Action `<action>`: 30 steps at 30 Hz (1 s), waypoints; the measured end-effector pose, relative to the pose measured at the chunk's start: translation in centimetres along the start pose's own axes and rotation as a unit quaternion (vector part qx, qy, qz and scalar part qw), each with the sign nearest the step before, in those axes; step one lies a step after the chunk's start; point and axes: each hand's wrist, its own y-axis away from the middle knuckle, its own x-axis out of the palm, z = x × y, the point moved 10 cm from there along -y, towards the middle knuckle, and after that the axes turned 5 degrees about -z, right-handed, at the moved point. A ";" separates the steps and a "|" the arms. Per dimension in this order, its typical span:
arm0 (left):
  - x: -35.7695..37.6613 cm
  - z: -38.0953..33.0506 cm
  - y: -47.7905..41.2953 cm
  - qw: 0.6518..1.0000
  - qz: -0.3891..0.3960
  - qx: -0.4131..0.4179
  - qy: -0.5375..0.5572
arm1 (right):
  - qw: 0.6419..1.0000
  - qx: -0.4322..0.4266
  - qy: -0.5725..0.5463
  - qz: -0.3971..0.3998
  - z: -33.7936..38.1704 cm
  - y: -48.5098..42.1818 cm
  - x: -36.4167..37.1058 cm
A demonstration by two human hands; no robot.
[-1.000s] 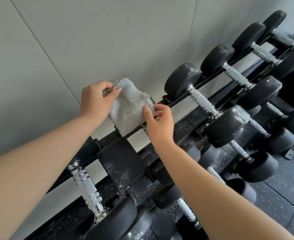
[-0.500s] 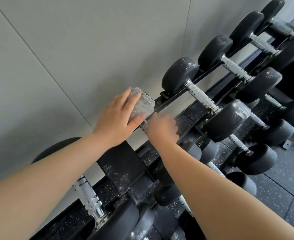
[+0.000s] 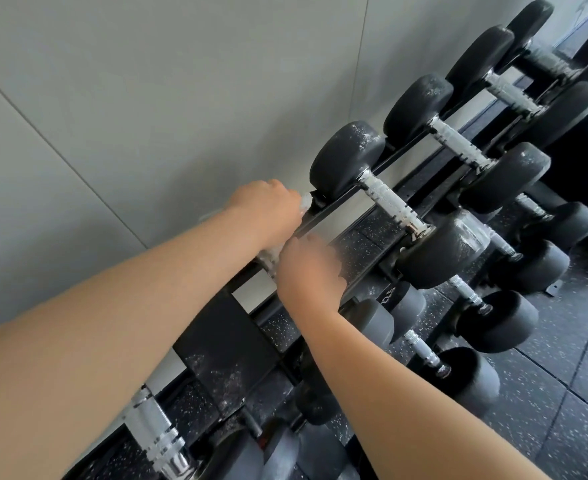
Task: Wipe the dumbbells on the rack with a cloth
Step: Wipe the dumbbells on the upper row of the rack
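1. Centre frame: our left hand (image 3: pixel 265 209) curls over the cloth (image 3: pixel 305 203), mostly hidden, against the rack (image 3: pixel 334 211) rail.
2. Our right hand (image 3: pixel 308 268) is blurred; we cannot tell its grip.
3. Press firmly; the dusty dumbbell (image 3: pixel 346 157) just right probably needs full passes.

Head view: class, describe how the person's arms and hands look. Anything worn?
Both forearms are bare as far as the frame shows: no sleeves, watch or bands on the left arm or right arm. No gloves or rings show on the left hand or right hand, though the right is blurred.

Wall (image 3: pixel 181 81) hugs the rack (image 3: pixel 334 211); dumbbell (image 3: pixel 346 157) blocks rightward.
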 end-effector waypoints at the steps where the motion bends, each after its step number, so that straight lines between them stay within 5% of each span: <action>1: 0.0 -0.4 -0.9 1.000 0.023 0.003 0.010 | 1.000 0.002 -0.001 0.002 0.0 -0.1 0.0; 8: 0.3 0.4 -2.0 0.988 0.044 0.011 0.149 | 1.000 0.002 -0.026 0.005 -0.1 -0.3 0.2; 14: -0.7 7.0 4.7 0.883 -0.144 -0.005 0.446 | 0.999 0.002 -0.041 0.008 -0.1 -0.2 0.1; 19: -0.7 6.1 5.9 0.890 -0.160 0.017 0.426 | 0.999 0.000 -0.032 0.001 0.0 -0.1 0.2; 24: -0.2 2.7 1.8 0.970 -0.050 0.042 0.236 | 1.000 -0.005 -0.021 -0.006 0.2 0.0 0.1; 30: 0.6 1.1 -1.1 0.983 0.085 0.007 0.165 | 1.000 -0.003 -0.024 -0.007 0.1 -0.2 0.1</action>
